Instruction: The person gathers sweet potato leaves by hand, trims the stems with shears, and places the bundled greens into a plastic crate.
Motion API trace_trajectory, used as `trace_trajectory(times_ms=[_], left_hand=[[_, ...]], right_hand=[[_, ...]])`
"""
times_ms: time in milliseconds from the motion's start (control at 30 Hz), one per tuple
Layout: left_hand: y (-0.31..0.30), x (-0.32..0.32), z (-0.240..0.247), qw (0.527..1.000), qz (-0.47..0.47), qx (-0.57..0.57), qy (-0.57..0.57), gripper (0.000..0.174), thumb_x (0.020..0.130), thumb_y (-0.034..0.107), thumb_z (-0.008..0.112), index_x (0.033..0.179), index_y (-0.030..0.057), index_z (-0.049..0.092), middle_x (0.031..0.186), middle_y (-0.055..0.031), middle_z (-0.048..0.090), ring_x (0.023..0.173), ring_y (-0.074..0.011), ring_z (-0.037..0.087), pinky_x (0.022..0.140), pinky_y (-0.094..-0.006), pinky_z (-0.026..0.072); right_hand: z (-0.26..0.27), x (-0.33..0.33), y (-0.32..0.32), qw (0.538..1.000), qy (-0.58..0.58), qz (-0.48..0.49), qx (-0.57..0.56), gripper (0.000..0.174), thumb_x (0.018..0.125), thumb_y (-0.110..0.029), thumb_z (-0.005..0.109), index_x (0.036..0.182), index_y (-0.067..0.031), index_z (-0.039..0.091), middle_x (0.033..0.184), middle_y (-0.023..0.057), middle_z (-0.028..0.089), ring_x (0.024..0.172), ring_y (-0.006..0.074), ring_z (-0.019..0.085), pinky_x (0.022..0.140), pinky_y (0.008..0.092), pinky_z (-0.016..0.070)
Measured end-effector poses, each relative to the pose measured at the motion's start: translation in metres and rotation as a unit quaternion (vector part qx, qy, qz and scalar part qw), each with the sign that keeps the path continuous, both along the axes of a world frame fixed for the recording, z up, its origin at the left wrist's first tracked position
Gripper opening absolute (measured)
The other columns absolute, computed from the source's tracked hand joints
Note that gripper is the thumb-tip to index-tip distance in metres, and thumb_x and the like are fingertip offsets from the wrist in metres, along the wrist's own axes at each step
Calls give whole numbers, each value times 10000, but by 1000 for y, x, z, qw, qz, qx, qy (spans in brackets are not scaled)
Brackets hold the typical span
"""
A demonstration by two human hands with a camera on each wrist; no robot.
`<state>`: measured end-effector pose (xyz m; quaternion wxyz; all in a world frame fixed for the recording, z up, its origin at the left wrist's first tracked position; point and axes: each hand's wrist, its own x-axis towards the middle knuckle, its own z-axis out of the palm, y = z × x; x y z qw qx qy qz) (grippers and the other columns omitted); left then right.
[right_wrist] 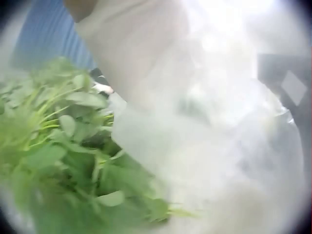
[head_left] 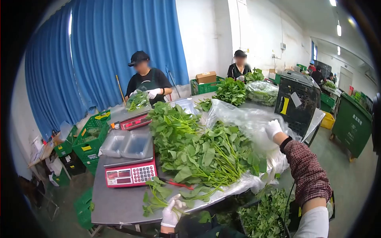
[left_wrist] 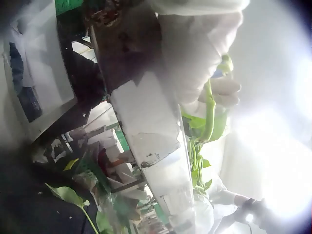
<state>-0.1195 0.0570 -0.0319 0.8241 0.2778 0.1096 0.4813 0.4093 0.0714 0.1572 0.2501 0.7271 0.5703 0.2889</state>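
My left hand (head_left: 171, 213), in a white glove, pinches the stems of a leafy green sprig (head_left: 157, 198) at the table's front edge. In the left wrist view a thick green stem (left_wrist: 209, 114) runs out from between the gloved fingers. On the far side of the large pile of leafy greens (head_left: 206, 154), my gloved right hand (head_left: 273, 129) grips a sheet of clear plastic film (head_left: 238, 118). That film (right_wrist: 219, 141) fills much of the right wrist view, blurred, beside the leaves (right_wrist: 73, 146). Right fingertips are hidden in the film.
Left of the pile stands a red scale (head_left: 131, 173) with clear plastic trays (head_left: 137, 143) on it. A second scale (head_left: 135, 122) sits behind. Below the front edge is a crate of greens (head_left: 266, 214). A black crate (head_left: 295, 103) stands at right. Two people work across the table.
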Motion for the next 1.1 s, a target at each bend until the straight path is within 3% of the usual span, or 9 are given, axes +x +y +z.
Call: trace_trajectory(times_ms=[67, 167, 267, 533, 667, 733, 800, 1000, 1100], left_hand=[[1, -3, 1, 1000, 0, 3, 11, 346, 932, 245, 476, 1181, 8, 517, 730, -76, 560, 850, -246, 574, 804, -399, 472], [-2, 0, 6, 999, -3, -24, 21, 354, 942, 275, 454, 1183, 23, 513, 742, -75, 562, 865, -240, 562, 740, -386, 487], [0, -2, 6, 1000, -17, -19, 9, 355, 947, 277, 441, 1189, 26, 508, 745, -76, 564, 860, -227, 554, 714, -371, 476], [-32, -18, 54, 997, 62, 32, 30, 396, 967, 336, 372, 1139, 25, 545, 556, -17, 448, 546, -173, 514, 373, -204, 283], [-62, -4, 80, 998, 17, 28, 61, 383, 959, 301, 407, 1186, 7, 498, 693, -64, 548, 637, -189, 572, 448, -237, 443], [-81, 25, 95, 980, 72, 32, 182, 287, 956, 194, 426, 1158, 7, 505, 745, -73, 574, 637, -166, 553, 485, -215, 422], [-91, 58, 82, 958, 164, 25, 233, 251, 924, 181, 504, 1083, 2, 578, 688, -65, 581, 546, -120, 512, 361, -179, 289], [-115, 63, 68, 929, 241, 26, 280, 174, 789, 7, 641, 961, -18, 631, 745, -34, 609, 528, -46, 459, 436, -173, 309], [-117, 56, 59, 920, 272, 4, 284, 159, 783, -2, 643, 940, -25, 641, 704, -7, 586, 521, -40, 444, 449, -173, 309]], right_hand=[[-20, -20, -12, 957, 91, 174, 212, 80, 686, -138, 572, 729, -106, 630, 679, 82, 576, 741, 256, 589, 693, 380, 429], [-10, -122, -47, 905, 176, 323, 212, 101, 668, -163, 590, 585, -106, 583, 592, 90, 533, 554, 264, 556, 516, 389, 451], [-37, -176, -56, 903, 282, 282, 159, 306, 705, -376, 665, 600, -94, 607, 612, 82, 561, 598, 262, 583, 558, 375, 467], [-55, -178, -29, 877, 380, 155, 248, 183, 731, -287, 621, 709, -114, 676, 677, 102, 626, 604, 275, 613, 552, 379, 477], [-24, -200, -71, 629, 520, 270, 511, 109, 691, -127, 724, 764, -60, 680, 683, 83, 636, 591, 203, 623, 547, 278, 479], [-30, -224, -93, 589, 580, 290, 482, 126, 668, -91, 745, 762, -46, 674, 676, 81, 634, 554, 174, 601, 529, 254, 464], [-33, -263, -118, 624, 547, 338, 444, 118, 663, -88, 742, 749, -73, 663, 632, 62, 608, 516, 189, 576, 485, 269, 433], [-106, -337, -148, 778, 414, 343, 325, 205, 648, -187, 733, 833, -155, 651, 598, 0, 498, 475, 182, 480, 457, 297, 369], [-107, -344, -154, 680, 607, 330, 245, 254, 671, -178, 735, 906, -116, 663, 634, 4, 526, 482, 158, 481, 471, 264, 393]])
